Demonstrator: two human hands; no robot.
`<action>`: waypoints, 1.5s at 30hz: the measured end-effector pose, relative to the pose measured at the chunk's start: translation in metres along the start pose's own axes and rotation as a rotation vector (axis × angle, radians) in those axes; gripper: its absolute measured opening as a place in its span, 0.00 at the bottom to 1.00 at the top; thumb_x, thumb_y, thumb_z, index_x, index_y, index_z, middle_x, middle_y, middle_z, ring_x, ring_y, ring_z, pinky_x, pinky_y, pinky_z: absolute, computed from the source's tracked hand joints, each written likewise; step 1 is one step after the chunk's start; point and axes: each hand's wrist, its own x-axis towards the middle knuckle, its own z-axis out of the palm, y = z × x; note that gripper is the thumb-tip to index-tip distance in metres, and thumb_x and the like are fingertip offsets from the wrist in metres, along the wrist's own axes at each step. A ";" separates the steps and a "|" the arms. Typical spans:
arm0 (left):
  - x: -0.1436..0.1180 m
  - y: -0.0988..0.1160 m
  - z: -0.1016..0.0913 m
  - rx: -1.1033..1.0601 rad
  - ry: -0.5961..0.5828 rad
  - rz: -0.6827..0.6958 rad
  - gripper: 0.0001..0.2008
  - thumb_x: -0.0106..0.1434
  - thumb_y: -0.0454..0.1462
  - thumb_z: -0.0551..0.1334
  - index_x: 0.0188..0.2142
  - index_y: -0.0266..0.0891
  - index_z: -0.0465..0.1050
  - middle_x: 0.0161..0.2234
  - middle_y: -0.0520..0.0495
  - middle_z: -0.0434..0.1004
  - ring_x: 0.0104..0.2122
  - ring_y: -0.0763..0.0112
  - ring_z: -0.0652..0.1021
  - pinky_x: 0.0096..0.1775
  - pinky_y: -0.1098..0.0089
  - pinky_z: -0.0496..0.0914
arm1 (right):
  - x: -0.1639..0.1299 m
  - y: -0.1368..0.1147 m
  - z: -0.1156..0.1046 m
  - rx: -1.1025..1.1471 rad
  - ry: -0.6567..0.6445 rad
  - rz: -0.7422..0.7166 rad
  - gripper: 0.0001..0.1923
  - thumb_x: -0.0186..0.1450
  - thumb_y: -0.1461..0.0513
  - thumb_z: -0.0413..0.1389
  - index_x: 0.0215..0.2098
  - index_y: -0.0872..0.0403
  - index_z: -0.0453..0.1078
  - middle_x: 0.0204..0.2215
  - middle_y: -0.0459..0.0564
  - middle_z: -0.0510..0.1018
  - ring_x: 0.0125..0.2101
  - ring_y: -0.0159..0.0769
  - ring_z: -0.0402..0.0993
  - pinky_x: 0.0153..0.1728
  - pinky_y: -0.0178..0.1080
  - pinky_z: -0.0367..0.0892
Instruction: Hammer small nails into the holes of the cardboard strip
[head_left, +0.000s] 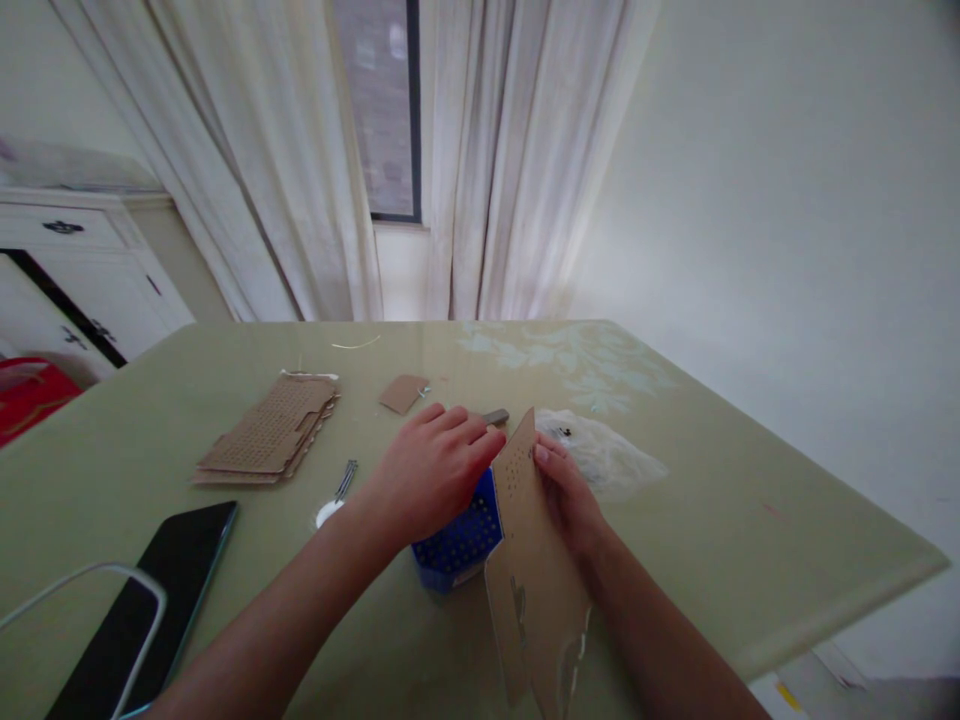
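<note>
My right hand [568, 492] grips a brown punched cardboard sheet [536, 560] by its right side, thumb near the upper edge. The sheet stands tilted, with small holes near its top and cut slots lower down. My left hand [439, 470] is beside the sheet's upper left edge, its fingers curled together; whatever they pinch is hidden. Below that hand is a blue box [457, 545] with gold dots, partly covered by the hand and the sheet. A grey flat piece [495, 416] shows just beyond the left fingers.
A stack of punched cardboard sheets [259, 430] lies on the left of the table. Nearby are a small cardboard square [401, 394], thin metal pieces [346, 480] and a white round item [328, 513]. A dark tablet [157, 600], white cable [161, 610] and clear plastic bag [619, 455] lie around.
</note>
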 end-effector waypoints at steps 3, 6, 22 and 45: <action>-0.001 0.000 -0.001 0.020 0.023 0.017 0.07 0.67 0.31 0.68 0.44 0.41 0.75 0.37 0.48 0.82 0.39 0.57 0.78 0.41 0.56 0.66 | -0.001 0.001 0.001 0.003 -0.018 -0.010 0.14 0.62 0.51 0.72 0.39 0.52 0.83 0.30 0.49 0.85 0.28 0.37 0.80 0.34 0.36 0.76; -0.001 0.000 -0.001 0.008 0.041 0.016 0.08 0.67 0.31 0.69 0.44 0.41 0.76 0.37 0.48 0.81 0.38 0.57 0.77 0.41 0.57 0.66 | -0.001 0.001 0.004 0.017 -0.037 -0.004 0.14 0.62 0.52 0.72 0.40 0.52 0.85 0.31 0.49 0.86 0.28 0.38 0.81 0.34 0.36 0.76; -0.002 0.001 0.000 -0.021 0.109 0.066 0.07 0.65 0.30 0.70 0.40 0.41 0.75 0.35 0.51 0.82 0.34 0.60 0.74 0.38 0.58 0.62 | -0.002 0.002 0.003 0.024 -0.091 -0.018 0.15 0.60 0.51 0.73 0.36 0.53 0.84 0.28 0.50 0.85 0.27 0.38 0.81 0.35 0.37 0.77; -0.022 -0.034 -0.046 -0.376 0.281 -0.301 0.17 0.79 0.46 0.57 0.57 0.46 0.80 0.54 0.46 0.84 0.54 0.60 0.81 0.57 0.58 0.74 | 0.002 0.007 0.011 -0.124 0.127 -0.035 0.21 0.58 0.46 0.75 0.32 0.54 0.81 0.22 0.46 0.80 0.21 0.33 0.74 0.24 0.33 0.69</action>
